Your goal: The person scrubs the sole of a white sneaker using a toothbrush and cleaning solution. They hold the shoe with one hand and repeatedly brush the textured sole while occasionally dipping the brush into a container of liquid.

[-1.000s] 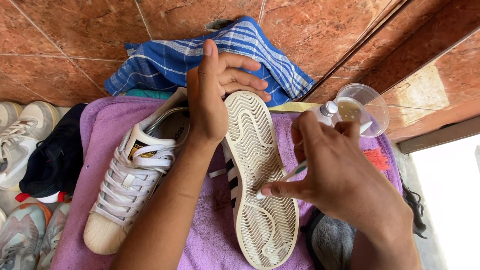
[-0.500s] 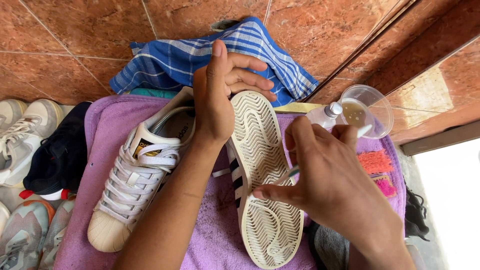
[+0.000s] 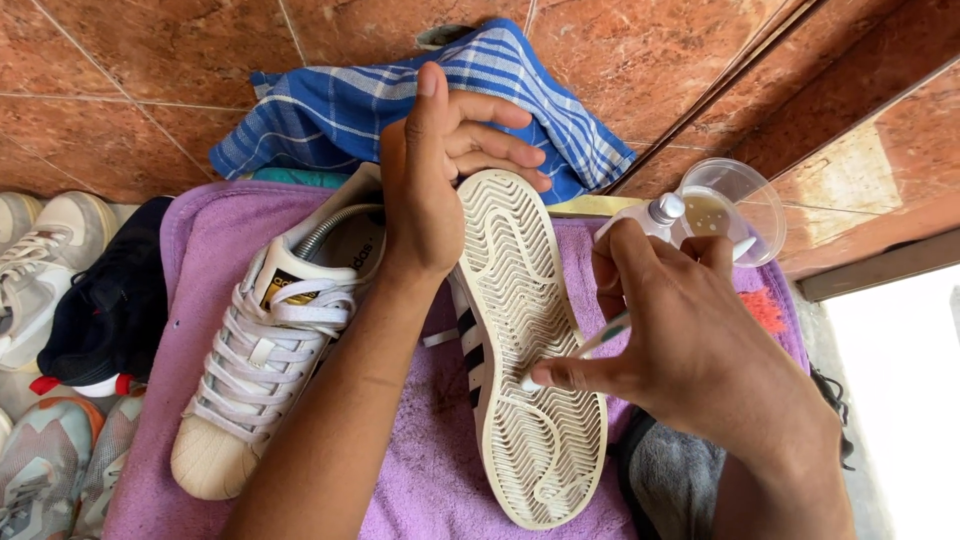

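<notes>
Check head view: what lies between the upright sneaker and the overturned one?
The person's left forearm crosses that gap in the head view, its left hand steadying the overturned shoe. Beneath is purple towel and a lace end; the upright sneaker lies alongside.

reddish tiled floor [image 3: 150, 60] carries purple towel [image 3: 420, 480], perhaps spare sneakers [image 3: 40, 260].

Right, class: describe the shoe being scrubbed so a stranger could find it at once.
Start at the purple towel. Two white sneakers lie on it. Pick the sneaker turned sole-up, steadied by the left hand; its neighbour sits laces-up.
</notes>
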